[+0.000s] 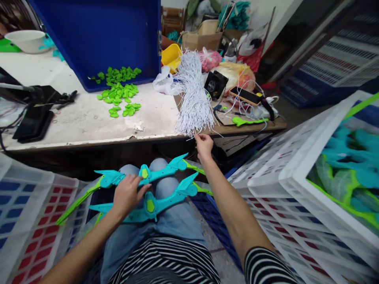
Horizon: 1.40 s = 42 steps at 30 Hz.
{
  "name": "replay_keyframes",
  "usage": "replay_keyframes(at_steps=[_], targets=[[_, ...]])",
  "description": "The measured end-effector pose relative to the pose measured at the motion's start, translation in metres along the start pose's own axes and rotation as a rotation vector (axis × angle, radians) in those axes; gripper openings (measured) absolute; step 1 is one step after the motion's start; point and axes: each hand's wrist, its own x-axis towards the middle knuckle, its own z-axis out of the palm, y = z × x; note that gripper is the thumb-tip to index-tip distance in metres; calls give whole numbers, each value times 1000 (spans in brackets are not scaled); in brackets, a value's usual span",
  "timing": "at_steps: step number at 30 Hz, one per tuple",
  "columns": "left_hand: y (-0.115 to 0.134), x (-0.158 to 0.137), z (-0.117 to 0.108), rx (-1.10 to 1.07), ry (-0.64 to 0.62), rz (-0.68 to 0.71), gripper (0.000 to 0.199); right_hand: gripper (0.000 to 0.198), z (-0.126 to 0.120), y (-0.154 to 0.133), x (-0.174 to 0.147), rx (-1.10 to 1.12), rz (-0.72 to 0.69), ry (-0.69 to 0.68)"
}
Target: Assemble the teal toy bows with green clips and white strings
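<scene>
Loaded table [160, 118], pale and worn

Its right-hand part is brown. A blue bin [97, 35] stands at the back, green pieces [118, 92] lying in and before it. White strings [195, 94] lie bundled up to the front edge [74, 144], a yellow container [171, 55] behind. Right of them sit a fan [215, 85] and a green part [248, 121]; at left, a bowl [29, 44] and a black tool [66, 99].

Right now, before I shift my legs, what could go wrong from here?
The white strings lie in a loose heap, with the right grip at some ends by the front edge of the table; pulling there might drag out several or tangle them.

The far bow and near bow lie across the lap, with the left grip on the far one; if the legs move, the near one might slide off.
</scene>
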Motion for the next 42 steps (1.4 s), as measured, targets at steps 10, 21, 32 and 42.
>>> replay_keyframes(at_steps=[10,21,32,42], targets=[[-27,6,20,276,-48,-12,55,11,-50,2,-1,-282,-10,-165],[4,-13,10,94,361,171,41,26,-204,22,-111,-138,479,-893],[159,-24,79,-794,-577,182,20,39,-233,92,-168,-76,216,-206],[201,-4,129,-951,-813,-287,18,25,-224,121,-181,-273,18,-64]])
